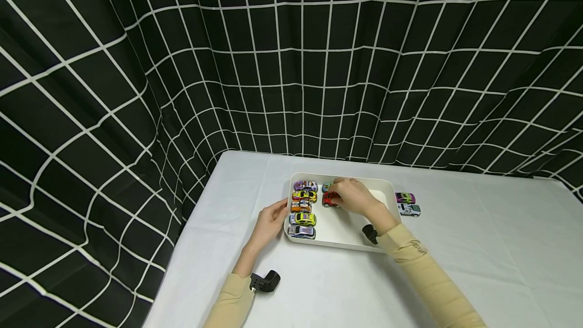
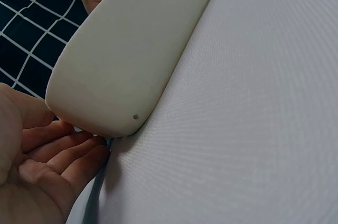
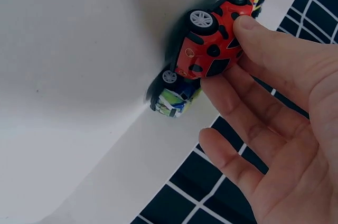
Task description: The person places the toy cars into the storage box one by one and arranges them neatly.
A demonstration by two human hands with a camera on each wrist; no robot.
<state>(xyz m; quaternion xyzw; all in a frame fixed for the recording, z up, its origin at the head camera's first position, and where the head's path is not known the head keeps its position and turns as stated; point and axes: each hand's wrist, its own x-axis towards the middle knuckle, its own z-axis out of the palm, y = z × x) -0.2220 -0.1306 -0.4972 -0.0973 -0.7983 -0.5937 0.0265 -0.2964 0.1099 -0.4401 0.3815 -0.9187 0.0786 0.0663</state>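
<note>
My right hand [image 1: 354, 196] pinches a red toy car [image 3: 211, 47] with black spots between thumb and fingers, inside the white tray [image 1: 339, 227]. Close beside that car, a green, white and blue toy car [image 3: 177, 102] stands near the tray's far wall, partly covered by the hand in the head view. My left hand [image 1: 269, 220] is at the tray's left end, its fingers [image 2: 79, 152] touching the outer wall. Along the inside of that end several toy cars form a column, among them a purple one [image 1: 305, 186] and a yellow one [image 1: 304, 196].
Outside the tray's right end lie a purple-and-green toy car [image 1: 405, 198] and a white-and-green one [image 1: 409, 210]. A white cloth covers the table [image 1: 328, 287]. Black curtain with a white grid [image 1: 314, 65] hangs behind and at the left.
</note>
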